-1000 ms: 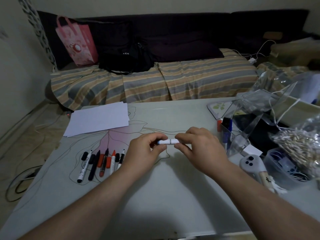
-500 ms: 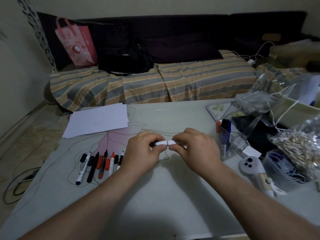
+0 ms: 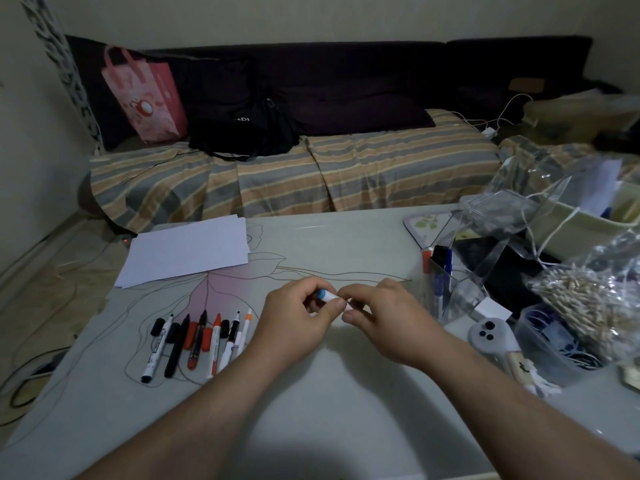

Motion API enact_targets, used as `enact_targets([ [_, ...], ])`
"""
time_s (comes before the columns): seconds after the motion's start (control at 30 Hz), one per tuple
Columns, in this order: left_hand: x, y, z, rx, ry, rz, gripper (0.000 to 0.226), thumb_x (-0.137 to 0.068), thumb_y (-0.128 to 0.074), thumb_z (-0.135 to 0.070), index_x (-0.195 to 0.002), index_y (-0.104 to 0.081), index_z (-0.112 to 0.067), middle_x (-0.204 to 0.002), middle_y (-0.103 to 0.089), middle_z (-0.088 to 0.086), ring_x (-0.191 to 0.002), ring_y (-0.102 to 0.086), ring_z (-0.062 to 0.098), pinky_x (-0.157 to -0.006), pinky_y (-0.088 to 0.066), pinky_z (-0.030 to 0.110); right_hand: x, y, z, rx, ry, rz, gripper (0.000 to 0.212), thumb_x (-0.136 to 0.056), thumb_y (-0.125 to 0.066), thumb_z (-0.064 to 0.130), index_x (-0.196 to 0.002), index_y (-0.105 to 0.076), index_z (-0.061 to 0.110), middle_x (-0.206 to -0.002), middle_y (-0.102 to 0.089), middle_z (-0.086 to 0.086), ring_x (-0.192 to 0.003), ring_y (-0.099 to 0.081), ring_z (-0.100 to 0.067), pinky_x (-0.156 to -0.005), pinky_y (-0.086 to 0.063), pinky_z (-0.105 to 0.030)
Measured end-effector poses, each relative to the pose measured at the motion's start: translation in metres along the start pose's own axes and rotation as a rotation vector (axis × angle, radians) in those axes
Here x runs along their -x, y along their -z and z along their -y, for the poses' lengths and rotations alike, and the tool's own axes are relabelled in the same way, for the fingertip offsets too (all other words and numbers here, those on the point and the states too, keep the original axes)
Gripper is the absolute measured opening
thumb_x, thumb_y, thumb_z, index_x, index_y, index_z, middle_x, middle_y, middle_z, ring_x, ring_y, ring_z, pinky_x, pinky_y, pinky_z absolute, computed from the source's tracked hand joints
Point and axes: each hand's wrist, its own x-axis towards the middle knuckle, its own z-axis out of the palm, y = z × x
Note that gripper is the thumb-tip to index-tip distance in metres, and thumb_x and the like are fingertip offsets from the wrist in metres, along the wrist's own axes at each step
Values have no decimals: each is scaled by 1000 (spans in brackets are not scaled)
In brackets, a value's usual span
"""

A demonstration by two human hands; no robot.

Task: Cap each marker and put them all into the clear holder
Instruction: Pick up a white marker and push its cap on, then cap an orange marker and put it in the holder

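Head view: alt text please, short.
Both hands, left hand and right hand, pinch a white marker over the table. Uncapped markers lie to their left; the clear holder, with some markers, stands right.

Not much lettering for us to read here. On the black bag [image 3: 242, 126] lying on the striped sofa, just right of the pink bag [image 3: 145, 98], we make out pale letters, "ADI" — the start of the word is lost in a fold. Down on the counter, left of that bag's line, the white marker [image 3: 156, 344] at the far left of the row carries dark print along its barrel, but it is too small and blurred for us to read. Nothing else in view gives us legible text.
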Motion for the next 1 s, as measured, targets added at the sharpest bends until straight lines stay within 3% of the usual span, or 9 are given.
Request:
enact_targets([
  [0.07,0,-5,-5,151,62,3,19,-86,-79,-26,-102,-70,-31,-79,-69,-8,-64,-56,0,-67,-46,11,0,14,-5,14,7,-80,11,-96,-62,39,-103,-64,31,-85,-66,11,-86,-53,-17,-79,-47,-38],
  [0.13,0,-11,-8,215,81,29,26,-87,-78,-25,-111,-68,-30,-81,-69,-11,-64,-55,1,-70,-49,15,0,35,-15,-35,-49,-315,9,-94,-65,32,-91,-63,24,-81,-63,7,-75,-56,-14,-70,-45,-35],
  [0.27,4,-28,-7,5,-22,171,22,-86,-71,-32,-108,-69,-34,-94,-68,-16,-87,-61,3,-82,-50,21,5,84,-35,-40,-189,-663,12,-96,-64,27,-106,-69,23,-95,-65,5,-79,-61,-16,-74,-48,-35],
  [0.4,14,-49,-9,-177,-141,366,19,-87,-63,-40,-105,-71,-38,-112,-57,-20,-110,-54,1,-98,-45,23,10,86,-64,56,-321,-635,23,-94,-64,29,-117,-67,26,-99,-70,1,-87,-66,-25,-78,-51,-39],
  [0.5,16,-60,-12,-227,-187,419,19,-90,-61,-39,-107,-70,-38,-118,-54,-21,-119,-47,2,-104,-40,24,11,71,-75,144,-435,-497,55,-97,-64,33,-143,-37,44,-104,-72,-2,-90,-66,-33,-71,-55,-43],
  [0.57,15,-63,-13,-237,-203,420,19,-90,-62,-38,-108,-70,-38,-118,-54,-20,-119,-46,3,-104,-40,24,9,61,-79,174,-457,-437,59,-100,-59,33,-145,-25,49,-103,-72,-3,-84,-65,-34,-64,-56,-45],
  [0.7,14,-63,-5,-270,-191,454,20,-90,-61,-38,-108,-70,-37,-118,-56,-20,-118,-46,4,-104,-40,26,7,55,-84,210,-523,-347,33,-105,-42,37,-136,-38,47,-100,-68,-7,-78,-58,-34,-61,-50,-40],
  [0.8,11,-55,4,-333,-189,466,21,-91,-60,-39,-109,-70,-37,-117,-58,-19,-117,-46,7,-105,-39,27,7,58,-89,206,-571,-263,39,-104,-38,31,-138,-52,45,-117,-69,-9,-98,-61,-38,-70,-49,-41],
  [1.0,-3,-18,32,-425,-87,435,21,-91,-58,-26,-103,-73,-36,-110,-66,-13,-110,-53,14,-101,-44,34,3,56,-59,217,-458,-411,45,-101,-44,26,-146,-51,32,-143,-53,-3,-119,-57,-36,-88,-49,-45],
])
